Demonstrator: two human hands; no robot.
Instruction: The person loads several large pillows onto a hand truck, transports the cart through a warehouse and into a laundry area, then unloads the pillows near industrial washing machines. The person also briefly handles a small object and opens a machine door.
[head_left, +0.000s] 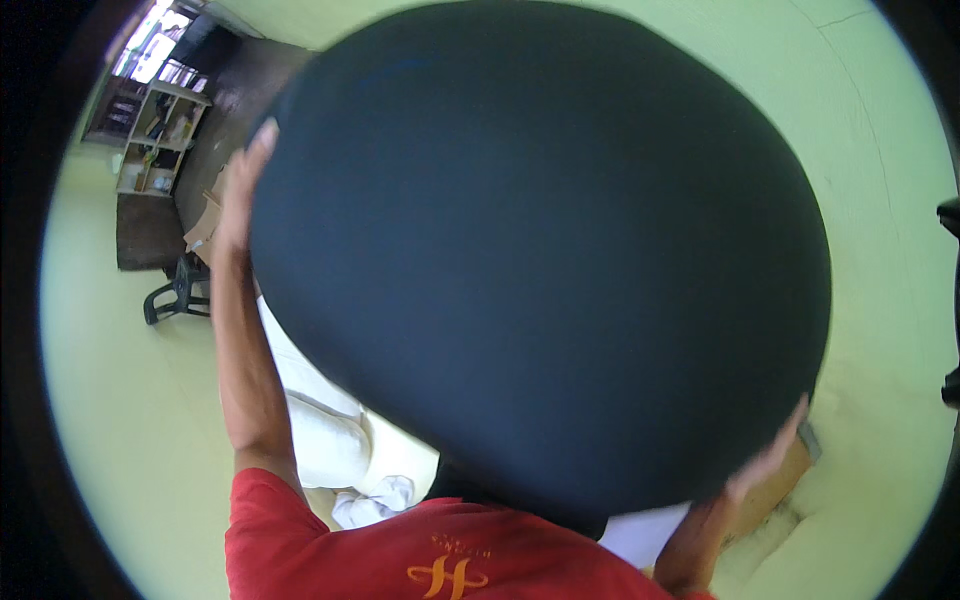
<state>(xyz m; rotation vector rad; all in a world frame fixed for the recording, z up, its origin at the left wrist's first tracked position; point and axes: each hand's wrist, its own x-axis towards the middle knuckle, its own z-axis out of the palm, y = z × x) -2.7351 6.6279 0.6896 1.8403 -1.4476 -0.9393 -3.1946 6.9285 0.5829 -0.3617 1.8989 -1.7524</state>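
A large, smooth black rounded object [540, 260] fills most of the head view, held up in front of my chest. Its broad face is plain matt black, so I cannot tell exactly what kind of thing it is. My left hand [243, 190] grips its left edge, with the fingertips at the upper left rim. Lower down, my right hand [768, 462] holds the opposite edge at the bottom right, and it is a little blurred. The fingers behind the object are partly hidden.
At the far left stand a shelf unit [165, 140] with small items and a black plastic stool or chair [178, 292]. Pieces of cardboard [203, 228] lie nearby. White padded material [325, 440] and a crumpled white cloth [375, 503] lie below my left arm. Cardboard [770, 495] shows beside my right hand.
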